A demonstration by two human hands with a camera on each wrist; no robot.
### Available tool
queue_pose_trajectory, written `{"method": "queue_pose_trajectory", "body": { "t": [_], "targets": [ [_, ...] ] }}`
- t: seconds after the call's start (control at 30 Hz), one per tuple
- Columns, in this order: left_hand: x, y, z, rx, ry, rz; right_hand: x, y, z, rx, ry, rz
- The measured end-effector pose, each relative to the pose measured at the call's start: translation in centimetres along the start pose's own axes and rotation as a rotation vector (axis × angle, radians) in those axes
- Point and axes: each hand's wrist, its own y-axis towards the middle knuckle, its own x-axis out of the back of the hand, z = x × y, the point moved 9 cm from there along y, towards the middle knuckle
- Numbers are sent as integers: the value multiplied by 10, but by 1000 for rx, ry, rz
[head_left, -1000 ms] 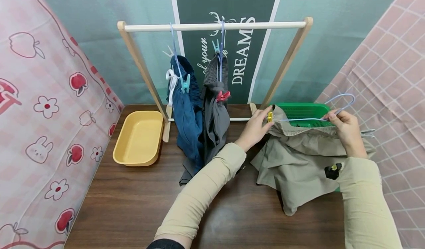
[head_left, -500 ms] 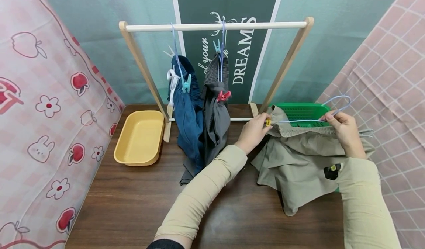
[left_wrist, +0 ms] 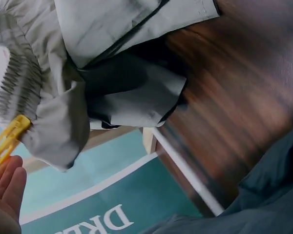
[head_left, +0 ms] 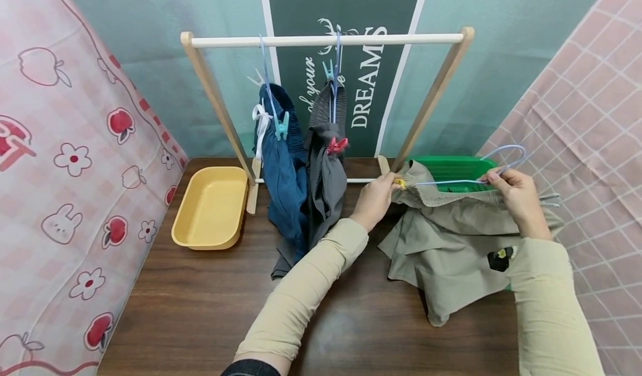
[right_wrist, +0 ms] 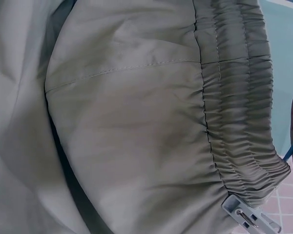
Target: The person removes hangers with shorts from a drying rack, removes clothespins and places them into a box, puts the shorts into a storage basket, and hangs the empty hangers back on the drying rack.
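My left hand [head_left: 373,200] pinches a yellow clothespin [left_wrist: 12,136] at the left end of the waistband of khaki shorts [head_left: 451,242]. Along that elastic waistband runs a light blue hanger [head_left: 451,182], its hook pointing up and to the right. With thumb and fingers, my right hand [head_left: 519,200] holds the hanger near the base of the hook. A grey clothespin [right_wrist: 251,214] is clipped at the waistband's other end. The shorts drape down toward the front of the table, covering part of a green basket [head_left: 446,167].
A wooden rack with a white top bar [head_left: 401,39] stands at the back. From it hang blue trousers [head_left: 286,181] and dark grey trousers [head_left: 326,181], each on a clipped hanger. To the left sits a yellow tray [head_left: 210,211]. Printed curtains surround the table [head_left: 361,320].
My left hand and the yellow clothespin have shifted slightly left and down, drawing the waistband's end along. The right hand with the hanger has moved a little left.
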Motion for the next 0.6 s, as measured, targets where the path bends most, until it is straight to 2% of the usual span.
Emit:
{"method": "queue_pose_trajectory", "body": {
  "t": [0.1,0.2,0.33,0.43,0.6],
  "targets": [
    [-1,4,11,96,-148,-13,2,1,-2,-7,-12,-7],
    [-1,5,21,183,-306,-40,1,1,-2,-2,63,-6],
    [0,6,28,243,-446,-90,0,0,-3,2,113,1],
    [0,6,35,296,-544,-118,0,0,-3,8,106,-1],
    [-7,5,47,413,-819,-138,2,0,-3,14,118,-7]
  ]
}}
